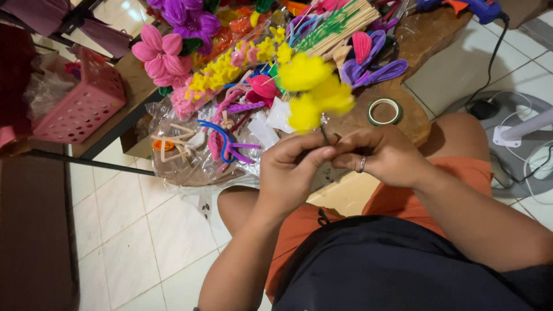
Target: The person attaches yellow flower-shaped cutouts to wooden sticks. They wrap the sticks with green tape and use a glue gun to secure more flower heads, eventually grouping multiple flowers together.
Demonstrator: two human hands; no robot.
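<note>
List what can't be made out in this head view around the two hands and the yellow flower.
- Yellow flower: motion-blurred, petal detail unreadable.
- Its thin stem: lower part hidden inside the left hand and right hand.
- Fingers: how they pinch the stem is covered by the knuckles.
- Blue glue gun: cut off by the top edge.
- Pink basket: contents hidden by its wall.

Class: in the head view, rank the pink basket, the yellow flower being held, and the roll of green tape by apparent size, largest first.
1. Pink basket
2. Yellow flower, blurred, so its outline is rough
3. Roll of green tape
</note>
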